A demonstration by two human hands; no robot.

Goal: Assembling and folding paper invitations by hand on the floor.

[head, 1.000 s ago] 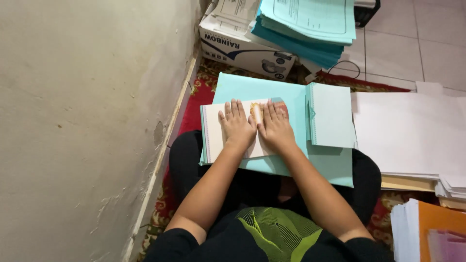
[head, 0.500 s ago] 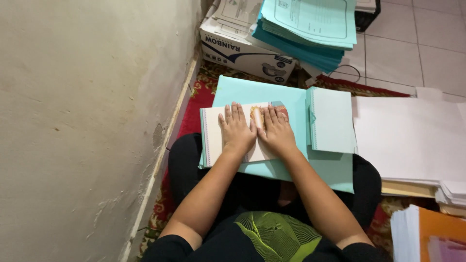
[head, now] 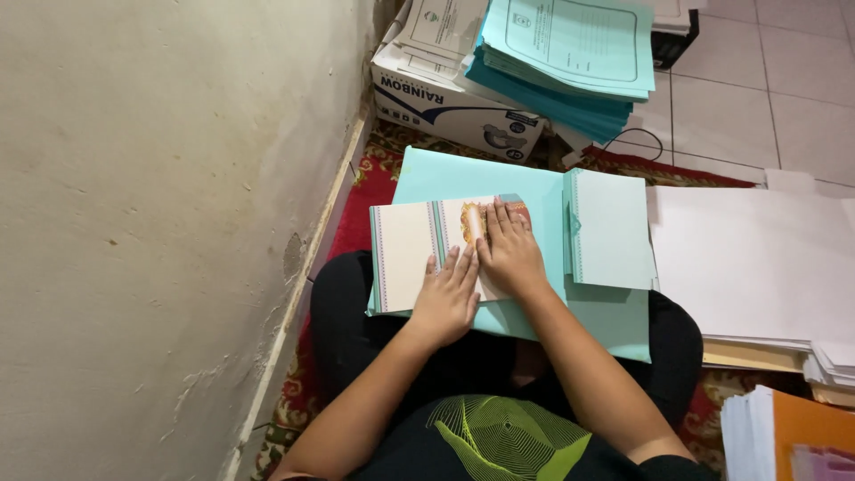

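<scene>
I sit on the floor with a large light-teal sheet (head: 472, 178) spread across my lap. On it lies a cream booklet with striped edges (head: 405, 254). My left hand (head: 448, 298) presses flat on the booklet's lower middle, fingers together. My right hand (head: 509, 249) lies flat on the booklet's right part, over a small orange picture. A smaller pale-teal folded stack (head: 610, 227) rests just right of my right hand. Neither hand grips anything.
A plaster wall (head: 160, 223) runs along my left. A white cardboard box (head: 445, 102) stands ahead, topped with a pile of teal printed folders (head: 570, 53). White paper stacks (head: 757, 263) lie to the right, an orange folder (head: 815, 432) at bottom right. A patterned red rug (head: 285, 419) is beneath me.
My left hand has slid down toward me along the booklet, uncovering more of its top. My right hand stays near the booklet's upper right.
</scene>
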